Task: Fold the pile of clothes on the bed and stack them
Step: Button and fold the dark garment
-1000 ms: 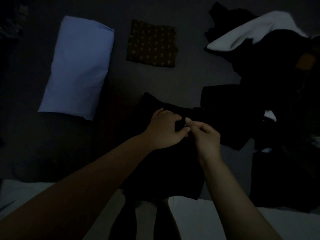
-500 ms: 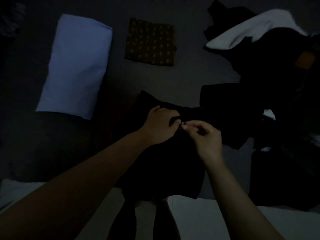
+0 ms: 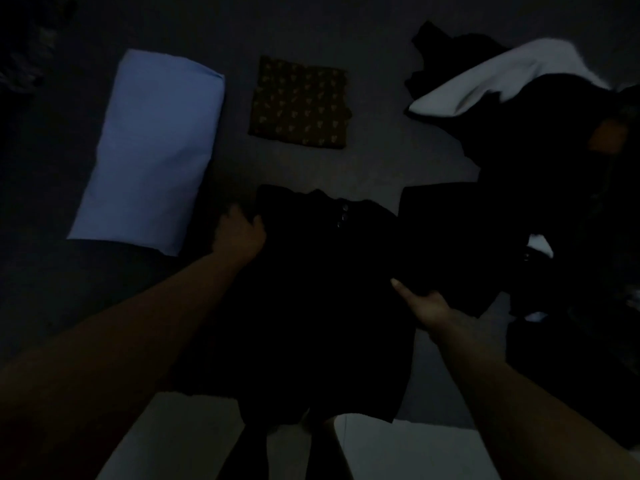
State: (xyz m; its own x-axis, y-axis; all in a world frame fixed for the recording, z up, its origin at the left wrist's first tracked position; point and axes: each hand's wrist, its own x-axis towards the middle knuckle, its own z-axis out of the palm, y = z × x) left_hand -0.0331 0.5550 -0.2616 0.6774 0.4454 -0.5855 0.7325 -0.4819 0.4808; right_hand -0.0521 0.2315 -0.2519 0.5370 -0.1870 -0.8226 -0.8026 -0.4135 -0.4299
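Note:
A black buttoned garment (image 3: 311, 299) lies spread on the dark bed in front of me, its small buttons near the top middle. My left hand (image 3: 239, 235) grips its upper left corner. My right hand (image 3: 424, 303) holds its right edge, thumb on top and fingers tucked under the cloth. A folded dark brown patterned cloth (image 3: 300, 102) lies flat farther back. A heap of unfolded dark and white clothes (image 3: 540, 109) fills the right side. The scene is very dim.
A pale blue pillow (image 3: 152, 147) lies at the left. Another dark garment (image 3: 460, 237) lies just right of the one I hold. The bed's front edge (image 3: 433, 422) meets a light floor below.
Both hands were together at the buttons in the middle of the garment. They have moved apart: the left to the upper left corner, the right to the right edge.

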